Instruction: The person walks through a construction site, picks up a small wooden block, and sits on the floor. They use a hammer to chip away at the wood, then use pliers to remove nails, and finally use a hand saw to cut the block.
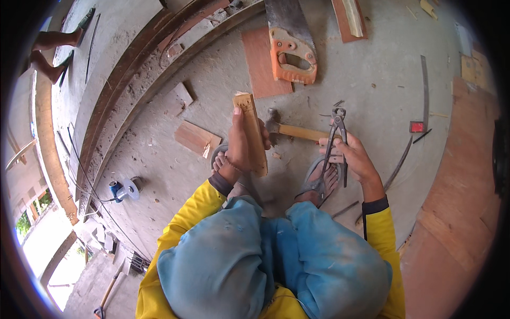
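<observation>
My left hand point(241, 141) is wrapped round a short wooden block point(254, 143), held upright above the floor with its rough top end up. In my right hand point(357, 157) is a pair of end-cutting pincers point(338, 127), jaws pointing away from me and handles spread a little apart. Between and beyond my hands a claw hammer point(297, 131) lies on the concrete, its wooden handle running toward the pincers. Farther off rests a handsaw point(292, 53) with an orange handle, partly over a reddish plywood piece point(260, 69).
Plywood scraps point(197, 138) lie left of the block. A blue power tool point(125, 190) with a cord sits at the left. On the right are a metal strip with a red end point(417, 126) and a large plywood sheet point(451, 212). Another person's legs point(50, 53) show at far left.
</observation>
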Demonstrator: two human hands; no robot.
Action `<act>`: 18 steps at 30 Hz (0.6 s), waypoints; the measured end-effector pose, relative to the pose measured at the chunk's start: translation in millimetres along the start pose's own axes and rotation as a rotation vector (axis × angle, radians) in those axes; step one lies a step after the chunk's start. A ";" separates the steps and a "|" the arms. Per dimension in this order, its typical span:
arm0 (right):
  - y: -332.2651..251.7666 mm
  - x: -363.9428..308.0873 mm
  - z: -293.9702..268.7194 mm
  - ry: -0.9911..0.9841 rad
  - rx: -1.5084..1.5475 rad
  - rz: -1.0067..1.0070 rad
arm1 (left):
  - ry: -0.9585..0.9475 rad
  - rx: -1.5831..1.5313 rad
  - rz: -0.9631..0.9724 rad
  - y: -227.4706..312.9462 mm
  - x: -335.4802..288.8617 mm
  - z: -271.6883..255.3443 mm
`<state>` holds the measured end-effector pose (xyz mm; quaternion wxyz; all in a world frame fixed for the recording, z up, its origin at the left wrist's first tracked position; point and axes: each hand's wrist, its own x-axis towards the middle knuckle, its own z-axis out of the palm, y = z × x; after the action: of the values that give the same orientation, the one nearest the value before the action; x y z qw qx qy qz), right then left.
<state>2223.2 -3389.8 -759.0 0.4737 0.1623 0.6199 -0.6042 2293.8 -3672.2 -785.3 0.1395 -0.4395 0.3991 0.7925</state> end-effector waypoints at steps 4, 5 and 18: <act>0.1 -4.6 -4.3 -0.021 -0.114 0.074 | 0.019 0.089 -0.011 7.8 -4.1 -6.5; 2.8 -5.7 -5.3 0.005 -0.186 0.091 | -0.011 0.120 0.013 9.9 -5.6 -9.0; 68.3 -4.8 -53.1 0.899 -1.027 -0.246 | 0.010 0.113 -0.268 6.5 -5.9 -51.4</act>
<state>2257.7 -3325.2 -805.4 0.1157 0.0809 0.9774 -0.1577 2323.5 -3714.4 -792.4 0.2665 -0.4841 0.3817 0.7409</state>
